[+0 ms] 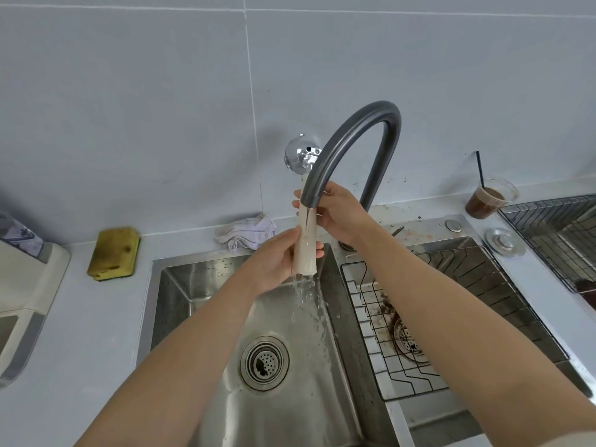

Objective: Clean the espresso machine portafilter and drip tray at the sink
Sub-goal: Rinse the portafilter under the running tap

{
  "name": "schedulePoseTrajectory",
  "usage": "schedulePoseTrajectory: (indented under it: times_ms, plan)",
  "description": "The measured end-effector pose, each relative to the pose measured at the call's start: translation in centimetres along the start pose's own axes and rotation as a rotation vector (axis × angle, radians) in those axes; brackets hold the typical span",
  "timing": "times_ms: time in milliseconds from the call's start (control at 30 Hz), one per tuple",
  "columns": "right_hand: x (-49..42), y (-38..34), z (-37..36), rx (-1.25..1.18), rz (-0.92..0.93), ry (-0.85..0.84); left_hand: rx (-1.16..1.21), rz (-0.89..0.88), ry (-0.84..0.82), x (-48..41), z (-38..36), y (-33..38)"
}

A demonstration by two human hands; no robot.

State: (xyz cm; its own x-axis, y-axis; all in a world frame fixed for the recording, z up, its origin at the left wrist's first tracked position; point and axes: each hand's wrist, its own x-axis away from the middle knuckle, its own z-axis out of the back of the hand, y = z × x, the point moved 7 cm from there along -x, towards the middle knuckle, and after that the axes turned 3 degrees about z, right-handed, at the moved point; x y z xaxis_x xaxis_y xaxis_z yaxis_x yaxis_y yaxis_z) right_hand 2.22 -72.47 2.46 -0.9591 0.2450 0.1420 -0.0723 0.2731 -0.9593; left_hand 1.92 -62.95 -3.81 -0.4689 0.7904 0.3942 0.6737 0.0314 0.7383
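Above sink [200, 285], left hand [277, 262] at 6 o'clock, right hand [342, 214] at 12 gripped white hose [306, 240], fingers [320, 246] curled round it.

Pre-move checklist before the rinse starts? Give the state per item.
1. Water flowing: ok. It streams from the whitish soft spout sleeve on the dark grey gooseneck tap into the left steel basin.
2. Sleeve held: ok. The left hand grips its lower part and the right hand grips it at the tap joint.
3. Round perforated drain strainer draining: ok, no pooling seen.
4. Portafilter and drip tray within reach: cannot tell, neither is in view.
5. Black wire rack in the right basin clean: not ok, brown residue lies around its drain.
6. Yellow sponge available: ok, it lies on the counter left of the sink.
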Motion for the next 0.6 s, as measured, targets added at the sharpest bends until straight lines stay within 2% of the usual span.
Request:
schedulePoseTrajectory:
  times_ms: [267,433,600]
  plan:
    - [-0.1,0.0,0.0,-0.207,0.014,-0.078,-0.057,-0.005,-0.080,0.8,-0.4,0.9]
    - [0.3,1.9,0.4,-0.303,-0.064,-0.002,-0.296,-0.020,0.097,1.2,0.4,0.8]
    - [0.7,2.9,0.9,-0.257,-0.134,0.086,-0.475,-0.026,0.282,1.3,1.2,0.3]
